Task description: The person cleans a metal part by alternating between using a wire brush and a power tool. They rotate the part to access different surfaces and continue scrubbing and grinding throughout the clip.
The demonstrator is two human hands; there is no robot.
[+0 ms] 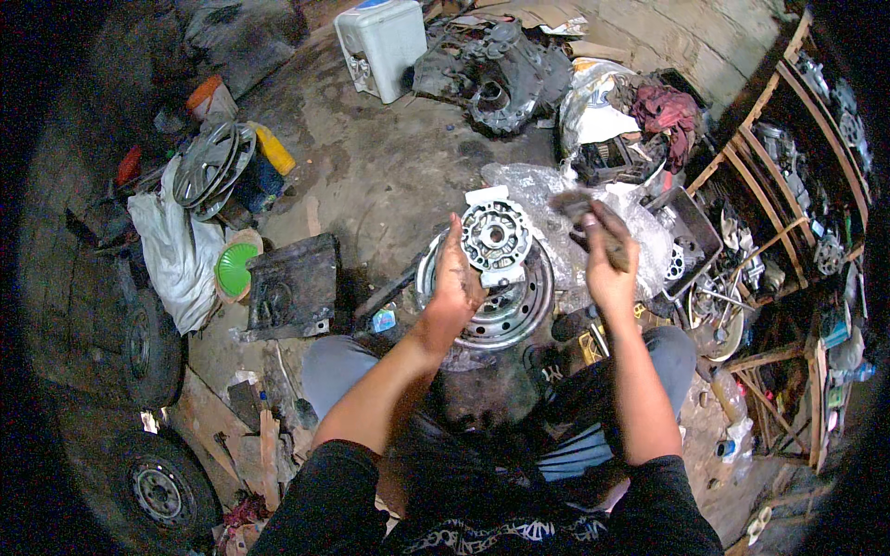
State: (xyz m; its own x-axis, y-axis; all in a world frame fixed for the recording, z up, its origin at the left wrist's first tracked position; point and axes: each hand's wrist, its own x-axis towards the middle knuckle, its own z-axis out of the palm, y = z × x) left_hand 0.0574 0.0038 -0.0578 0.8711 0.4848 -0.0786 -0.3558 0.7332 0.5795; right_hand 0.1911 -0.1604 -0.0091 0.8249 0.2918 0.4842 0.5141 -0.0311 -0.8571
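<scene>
In the middle of the view, my left hand (450, 292) grips a round silver metal housing (491, 222) by its left side, with the inner channels and central bore facing up. The part is held over a steel wheel rim (519, 315) lying on the floor, which it partly hides. My right hand (607, 269) is closed around a brush (570, 202) with dark, dirty bristles, held a little to the right of the metal part, apart from it, above crumpled clear plastic sheeting (547, 181).
A dark metal tray (287, 278), green round container (239, 264) and tires (158, 491) lie at left. A white box (375, 51), greasy casing (496, 79) and rags (663, 116) are at back. Right are a metal bin (700, 232) and wooden shelves (793, 185) of parts.
</scene>
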